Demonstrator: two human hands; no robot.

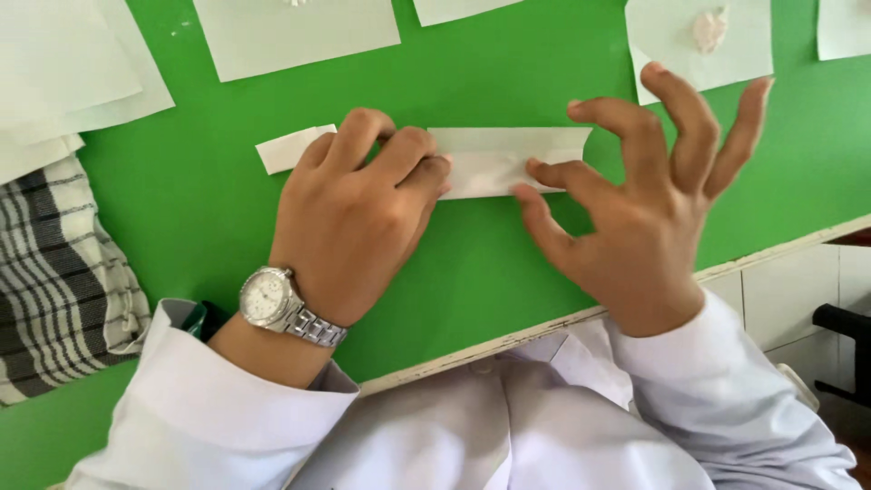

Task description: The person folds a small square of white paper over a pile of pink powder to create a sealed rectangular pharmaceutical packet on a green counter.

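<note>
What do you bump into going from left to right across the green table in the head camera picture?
Striped cloth → wristwatch → left hand → folded white paper strip → right hand, all on the green table.

No packages, no labels, no signs, no screens, only plain white paper with nothing printed on it, lying on a green desk
</note>
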